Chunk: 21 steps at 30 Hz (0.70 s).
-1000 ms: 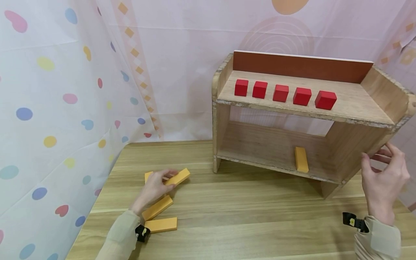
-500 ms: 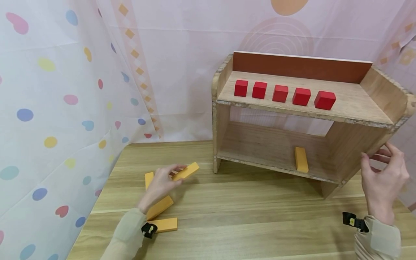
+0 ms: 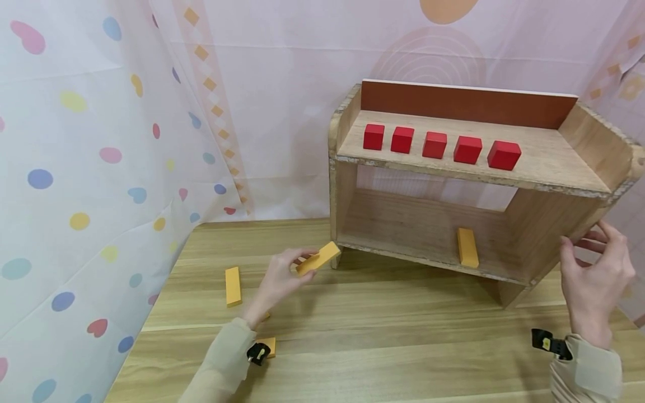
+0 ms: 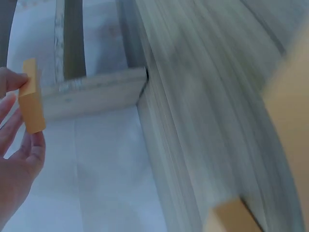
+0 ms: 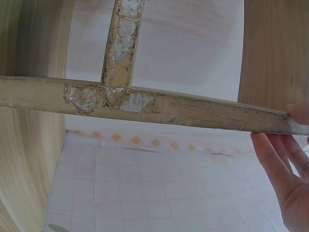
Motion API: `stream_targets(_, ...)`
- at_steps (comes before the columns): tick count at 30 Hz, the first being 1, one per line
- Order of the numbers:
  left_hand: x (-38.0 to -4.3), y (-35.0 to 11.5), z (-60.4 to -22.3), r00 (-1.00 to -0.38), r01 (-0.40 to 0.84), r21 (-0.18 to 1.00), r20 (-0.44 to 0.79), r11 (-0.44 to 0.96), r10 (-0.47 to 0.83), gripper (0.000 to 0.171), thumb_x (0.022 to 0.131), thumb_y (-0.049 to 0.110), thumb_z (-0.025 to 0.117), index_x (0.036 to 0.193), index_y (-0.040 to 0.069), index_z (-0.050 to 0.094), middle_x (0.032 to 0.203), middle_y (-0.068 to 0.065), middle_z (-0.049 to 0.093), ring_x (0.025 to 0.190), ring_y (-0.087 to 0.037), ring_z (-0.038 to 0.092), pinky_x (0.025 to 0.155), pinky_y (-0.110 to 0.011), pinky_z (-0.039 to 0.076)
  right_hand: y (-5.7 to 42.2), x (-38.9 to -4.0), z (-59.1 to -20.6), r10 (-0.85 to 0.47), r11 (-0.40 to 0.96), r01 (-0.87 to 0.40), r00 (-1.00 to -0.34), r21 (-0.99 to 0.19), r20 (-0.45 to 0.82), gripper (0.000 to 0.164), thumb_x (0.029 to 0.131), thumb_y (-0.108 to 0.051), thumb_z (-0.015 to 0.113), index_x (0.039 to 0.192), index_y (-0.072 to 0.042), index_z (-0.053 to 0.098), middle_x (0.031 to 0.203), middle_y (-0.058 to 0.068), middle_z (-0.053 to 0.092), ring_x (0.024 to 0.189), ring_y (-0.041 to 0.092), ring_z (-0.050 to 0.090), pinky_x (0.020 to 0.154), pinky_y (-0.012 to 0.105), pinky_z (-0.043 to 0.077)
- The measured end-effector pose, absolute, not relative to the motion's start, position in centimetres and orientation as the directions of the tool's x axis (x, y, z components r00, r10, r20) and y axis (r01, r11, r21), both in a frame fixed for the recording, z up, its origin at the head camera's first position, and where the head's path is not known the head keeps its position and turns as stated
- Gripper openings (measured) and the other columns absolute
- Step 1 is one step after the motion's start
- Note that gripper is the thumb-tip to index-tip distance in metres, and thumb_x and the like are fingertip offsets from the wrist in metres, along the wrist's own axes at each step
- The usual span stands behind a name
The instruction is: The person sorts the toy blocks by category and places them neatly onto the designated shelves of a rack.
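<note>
Hanging down the left side of the frame, a white fabric curtain with coloured dots and hearts (image 3: 75, 140) is meeting the edge of a pale wood-grain table (image 3: 378, 336). Left of the lower centre, a flat yellow rectangular block (image 3: 233, 286) is lying lengthwise away from the viewer. Just right of it and lower down, the left forearm in its beige sleeve (image 3: 221, 352) is mostly hiding two more yellow pieces, one showing only as a sliver (image 3: 266, 317), the other (image 3: 269, 347) peeking out beside a black wrist strap (image 3: 258, 354). Near the centre, the left hand (image 3: 279, 277) is pinching another yellow rectangular block (image 3: 319, 258) between thumb and fingers, holding it tilted above the table. Its far end is overlapping the left foot of a two-tier pale wooden shelf (image 3: 403, 229) from this angle; whether they are touching, I cannot tell.

Across the upper right, five bright red cubes (image 3: 435, 145) are standing in a spaced row on the shelf's top board, in front of a reddish-brown back strip (image 3: 468, 103). Below them, right of centre, one yellow bar (image 3: 467, 247) is resting on the lower board. At the right edge, well apart from the other hand, the right hand (image 3: 599, 274) is gripping the shelf's worn side panel, thumb and fingers pressing on opposite faces.
</note>
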<state>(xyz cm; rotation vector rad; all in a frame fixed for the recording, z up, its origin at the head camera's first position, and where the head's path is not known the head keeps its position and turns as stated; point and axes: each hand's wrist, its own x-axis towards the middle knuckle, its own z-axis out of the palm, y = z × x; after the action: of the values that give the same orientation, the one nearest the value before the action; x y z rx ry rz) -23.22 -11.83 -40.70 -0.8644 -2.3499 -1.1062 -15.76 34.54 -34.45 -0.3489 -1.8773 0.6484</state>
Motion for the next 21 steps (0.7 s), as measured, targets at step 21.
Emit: stream_targets(21, -24.3, -3.4, -40.6, -0.619, 0.781, 0.489, 0.689, 0.387, 0.377, 0.03, 0.075, -0.001, 0.074, 0.104, -0.003, 0.066, 0.103, -0.015, 0.069, 0.097, -0.027, 0.066, 0.082, -0.035, 0.057, 34.7, -15.8, -34.6, 0.503, 0.816, -0.085, -0.384, -0.572, 0.774, 0.042, 0.087, -0.007, 0.064, 0.128, -0.009, 0.054, 0.099, -0.032, 0.038, 0.082, -0.033, 0.033, 0.066, -0.012, 0.025)
